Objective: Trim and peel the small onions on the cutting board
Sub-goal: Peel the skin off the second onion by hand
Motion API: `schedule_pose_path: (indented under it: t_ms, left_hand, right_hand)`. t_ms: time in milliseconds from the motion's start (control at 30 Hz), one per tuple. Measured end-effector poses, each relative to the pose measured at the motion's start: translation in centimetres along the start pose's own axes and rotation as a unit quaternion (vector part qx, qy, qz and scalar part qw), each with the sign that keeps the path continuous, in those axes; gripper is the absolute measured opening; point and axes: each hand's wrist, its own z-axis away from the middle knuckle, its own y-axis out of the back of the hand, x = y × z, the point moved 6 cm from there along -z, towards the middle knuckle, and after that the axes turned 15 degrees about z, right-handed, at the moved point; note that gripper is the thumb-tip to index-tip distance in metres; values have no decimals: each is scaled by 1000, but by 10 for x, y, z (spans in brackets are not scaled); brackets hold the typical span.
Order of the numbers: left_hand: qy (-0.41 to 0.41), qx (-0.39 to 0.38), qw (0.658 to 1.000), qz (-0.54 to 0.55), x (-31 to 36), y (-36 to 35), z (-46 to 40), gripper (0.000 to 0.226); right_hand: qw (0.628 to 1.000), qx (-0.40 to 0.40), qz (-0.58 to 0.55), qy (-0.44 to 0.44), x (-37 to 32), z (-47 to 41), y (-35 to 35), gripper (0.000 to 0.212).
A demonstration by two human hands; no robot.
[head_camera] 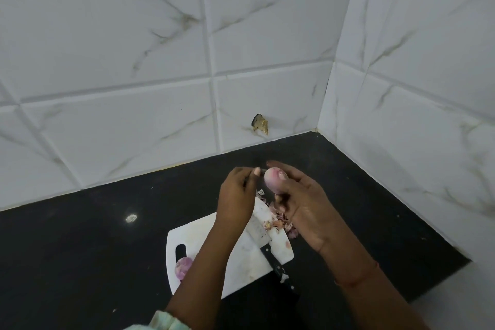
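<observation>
My right hand [302, 201] holds a small pale pink onion [273, 178] up above the far end of the white cutting board [241, 265]. Just left of the onion, my left hand [237, 195] has its fingers curled, the fingertips close to the onion; whether it pinches a bit of skin I cannot tell. A second purple onion [183, 266] lies on the board by its handle slot, partly behind my left forearm. A black-handled knife [263, 236] rests across the board with its blade toward the far end. Pink onion peels [278, 218] are piled at the board's far right corner.
The board sits on a black countertop [93, 249] in a corner of white marbled wall tiles. One tile has a chipped hole [259, 123] just above the counter. A bright glare spot [131, 218] shows on the counter to the left.
</observation>
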Motion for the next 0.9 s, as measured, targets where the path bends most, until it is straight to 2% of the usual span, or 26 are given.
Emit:
schedule_pose_path:
  t_ms: [100,167,233,367,633,900]
  left_hand:
    - [-16,-36,997,71,17,3,9,26]
    - [-21,-48,989,142,27,10,15,26]
    - [-26,-62,984,164,32,14,19,27]
    - [-26,-41,983,177,33,19,25,34]
    - [-44,-33,978,202,35,24,25,32]
    - [-88,-19,988,128,34,25,25,30]
  right_hand:
    - [990,63,118,48,-5,1,9,40]
    - [980,80,160,81,-10,3,9,42]
    - [974,87,182,102,-13,3,7,42]
    - [973,71,180,124,-17,3,1,42]
    - [973,69,165,147,-19,4,-1,42]
    - [980,88,127,124,-16,3,1,29]
